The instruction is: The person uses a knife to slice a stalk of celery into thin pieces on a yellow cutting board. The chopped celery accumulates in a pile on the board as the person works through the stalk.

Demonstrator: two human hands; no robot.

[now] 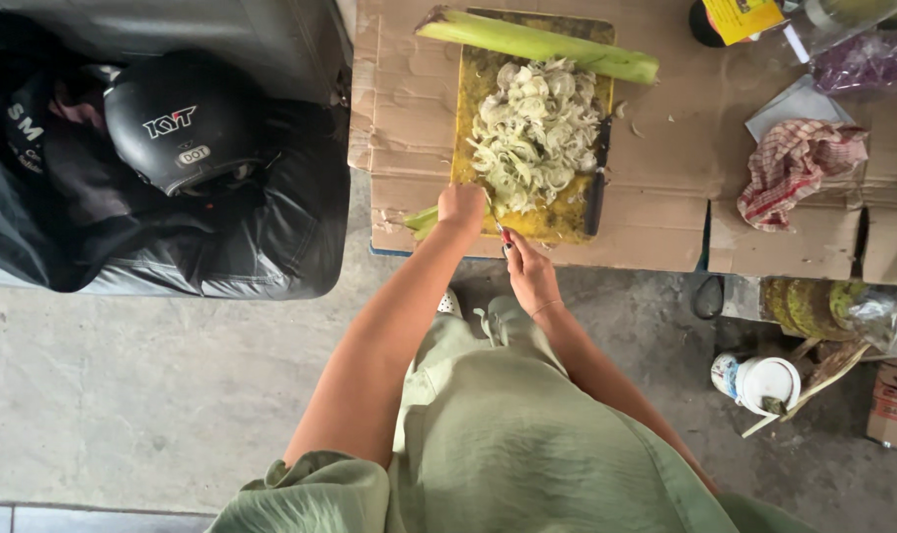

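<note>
My left hand [461, 207] presses closed on the short green stalk piece [422, 219], which lies across, its free end pointing away to my left. My right hand [529, 271] pinches a small knife [499, 225] just beside it. Beyond my fingers, a big pile of pale slices [535, 128] covers the yellow board [567, 219]; I judge most is done. One long stalk [537, 44] remains whole at the far edge.

Soft, even daylight, no harsh shadows; mostly sharp, edges perhaps slightly stretched by a wide lens.
</note>
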